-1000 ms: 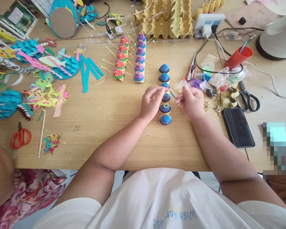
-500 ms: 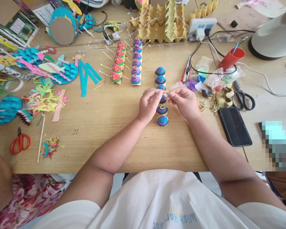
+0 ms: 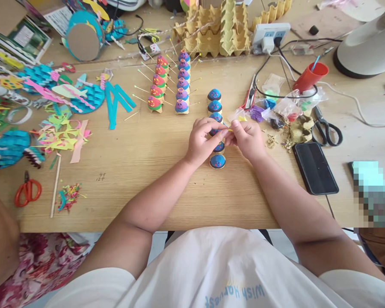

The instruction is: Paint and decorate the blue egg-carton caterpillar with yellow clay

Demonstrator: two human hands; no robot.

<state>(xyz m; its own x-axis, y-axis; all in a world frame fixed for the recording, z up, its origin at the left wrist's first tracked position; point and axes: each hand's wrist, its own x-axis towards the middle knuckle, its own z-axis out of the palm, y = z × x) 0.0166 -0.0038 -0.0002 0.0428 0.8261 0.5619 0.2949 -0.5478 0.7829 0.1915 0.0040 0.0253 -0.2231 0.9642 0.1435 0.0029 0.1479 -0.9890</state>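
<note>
My left hand [image 3: 202, 139] and my right hand [image 3: 250, 139] meet over a row of blue-painted egg-carton domes. Between their pinched fingertips is a thin yellow strip [image 3: 230, 130], perhaps soft clay. Its ends are hidden by the fingers. The nearest blue dome [image 3: 217, 161] has a small pink-marked face and a dark lower rim. Farther up the row, another blue dome [image 3: 214, 94] shows fully, while the middle ones are partly covered by my left hand.
Left of the row stand purple domes [image 3: 181, 106] and red-green domes [image 3: 154, 102] with pin-like sticks poking outward. To the right lie a craft knife [image 3: 250, 94], plastic bags [image 3: 288, 109], black-handled scissors [image 3: 327, 131], a phone [image 3: 316, 168] and a red cup [image 3: 312, 77]. Another person's arm [image 3: 1, 214] is at left.
The yellow loop that lay on the second-nearest blue dome no longer shows there, and a yellow strip is now between my fingers. Another person's hand has appeared at the left edge.
</note>
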